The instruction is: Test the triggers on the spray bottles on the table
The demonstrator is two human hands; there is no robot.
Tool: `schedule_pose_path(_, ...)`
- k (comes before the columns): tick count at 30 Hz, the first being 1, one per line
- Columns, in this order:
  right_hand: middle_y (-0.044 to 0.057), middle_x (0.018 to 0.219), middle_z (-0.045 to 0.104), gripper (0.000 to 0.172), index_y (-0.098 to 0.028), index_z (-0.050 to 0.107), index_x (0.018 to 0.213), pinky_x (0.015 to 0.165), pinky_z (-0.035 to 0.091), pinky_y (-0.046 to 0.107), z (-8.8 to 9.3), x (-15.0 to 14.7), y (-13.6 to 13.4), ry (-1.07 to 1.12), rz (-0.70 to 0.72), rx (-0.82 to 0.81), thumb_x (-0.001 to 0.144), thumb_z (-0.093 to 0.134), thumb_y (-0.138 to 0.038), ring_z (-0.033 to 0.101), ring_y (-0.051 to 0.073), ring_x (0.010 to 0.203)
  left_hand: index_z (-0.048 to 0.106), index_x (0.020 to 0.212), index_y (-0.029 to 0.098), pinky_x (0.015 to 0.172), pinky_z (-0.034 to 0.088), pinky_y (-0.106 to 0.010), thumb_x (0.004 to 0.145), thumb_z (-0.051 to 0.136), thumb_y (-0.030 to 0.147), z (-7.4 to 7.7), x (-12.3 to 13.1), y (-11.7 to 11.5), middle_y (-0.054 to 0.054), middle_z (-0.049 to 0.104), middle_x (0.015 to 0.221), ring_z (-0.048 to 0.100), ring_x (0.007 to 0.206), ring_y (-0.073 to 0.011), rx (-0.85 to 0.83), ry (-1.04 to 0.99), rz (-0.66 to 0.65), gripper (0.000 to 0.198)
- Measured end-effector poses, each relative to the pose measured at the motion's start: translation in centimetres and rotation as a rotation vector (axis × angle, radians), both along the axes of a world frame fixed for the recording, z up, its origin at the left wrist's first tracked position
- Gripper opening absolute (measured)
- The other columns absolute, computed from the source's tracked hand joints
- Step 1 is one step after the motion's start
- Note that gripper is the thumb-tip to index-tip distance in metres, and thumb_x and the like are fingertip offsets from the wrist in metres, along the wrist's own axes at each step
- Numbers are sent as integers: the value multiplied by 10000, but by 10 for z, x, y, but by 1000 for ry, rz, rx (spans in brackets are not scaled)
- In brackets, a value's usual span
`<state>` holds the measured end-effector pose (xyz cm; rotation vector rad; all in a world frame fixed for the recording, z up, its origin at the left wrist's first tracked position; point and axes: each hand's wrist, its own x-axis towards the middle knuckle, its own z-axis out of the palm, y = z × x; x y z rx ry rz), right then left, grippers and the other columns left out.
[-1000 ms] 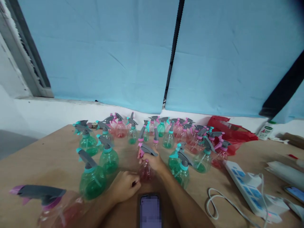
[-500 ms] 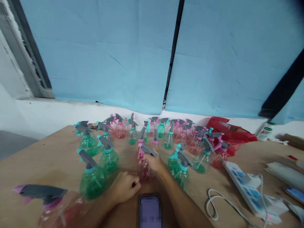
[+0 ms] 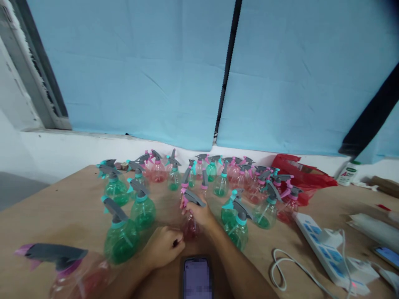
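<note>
My right hand is closed round the neck of a pink spray bottle, which stands upright in front of me. Its grey and pink trigger head shows above my fingers. Curled in a loose fist, my left hand rests on the table just left of that bottle's base. Whether anything is inside the fist is hidden. A green spray bottle stands beyond my left wrist, and another green spray bottle is close to my right forearm. Near me at the lower left is a larger-looking pink spray bottle.
Several more pink and green spray bottles stand toward the wall. A phone lies between my forearms. On the right are a white power strip with a looped cable, a red plastic bag and a white bottle.
</note>
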<state>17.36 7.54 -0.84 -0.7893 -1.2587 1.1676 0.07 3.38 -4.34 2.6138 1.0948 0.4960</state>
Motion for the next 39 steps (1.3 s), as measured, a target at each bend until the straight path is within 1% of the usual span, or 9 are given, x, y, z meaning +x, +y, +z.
schedule_pose_path(7, 6, 940, 775, 296, -244, 761, 887, 611, 548, 274, 5, 5, 0, -89, 52, 173, 687, 547, -205, 614, 135, 591, 437, 602, 177, 586, 240, -277, 825, 529, 131, 1, 0, -1, 26, 560, 613, 483, 572, -117, 12, 15, 4, 246)
schedule_pose_path(9, 5, 923, 773, 275, -239, 758, 859, 607, 541, 269, 3, 4, -1, -71, 45, 161, 689, 547, -194, 618, 134, 593, 440, 605, 177, 585, 244, -275, 831, 526, 129, 1, 0, -1, 27, 562, 619, 493, 575, -115, 9, 8, -4, 247)
schedule_pose_path(15, -7, 692, 695, 139, -210, 693, 721, 553, 501, 239, -5, 0, 1, 12, -22, 9, 642, 579, -210, 624, 149, 584, 446, 603, 175, 584, 220, -281, 813, 542, 144, -1, -1, 0, 26, 561, 605, 492, 566, -113, 21, 0, 3, 234)
schedule_pose_path(20, 2, 815, 724, 215, -231, 755, 928, 622, 533, 263, -7, 1, -2, -97, -7, 191, 784, 597, -216, 624, 145, 617, 464, 610, 173, 590, 227, -279, 807, 538, 134, -1, -2, -2, 23, 591, 620, 515, 582, -116, 32, 9, -14, 214)
schedule_pose_path(24, 32, 948, 731, 317, -245, 668, 1211, 659, 552, 293, -12, -1, -13, -51, -123, 318, 913, 631, -345, 673, 174, 687, 468, 598, 170, 593, 240, -278, 780, 551, 114, -2, -2, -3, 22, 601, 621, 530, 592, -116, 33, 14, -39, 207)
schedule_pose_path(28, 16, 809, 682, 230, -208, 687, 1089, 624, 510, 276, -13, -5, -21, -138, -357, 403, 962, 588, -372, 627, 173, 667, 482, 592, 173, 571, 220, -281, 788, 564, 129, -2, -3, -4, 26, 594, 600, 492, 557, -110, 34, 9, -10, 216)
schedule_pose_path(31, 13, 774, 657, 211, -191, 712, 1026, 623, 489, 273, 2, -9, -24, -205, -467, 449, 954, 607, -359, 596, 171, 669, 479, 592, 174, 574, 225, -282, 795, 561, 134, -3, -2, -5, 24, 603, 606, 501, 560, -112, 44, 6, -42, 223)
schedule_pose_path(35, 25, 815, 669, 235, -183, 724, 1040, 668, 501, 280, 44, -20, -23, -184, -590, 502, 975, 594, -368, 613, 178, 718, 472, 593, 176, 570, 216, -287, 784, 552, 123, -5, -1, -5, 20, 610, 610, 511, 561, -112, 62, 17, -65, 215)
schedule_pose_path(39, 53, 939, 735, 316, -178, 720, 1173, 774, 522, 298, 83, -41, -8, -274, -606, 534, 1001, 548, -379, 668, 197, 820, 477, 578, 179, 566, 215, -295, 766, 553, 109, -5, -1, -4, 15, 603, 598, 509, 567, -119, 69, 40, -68, 214)
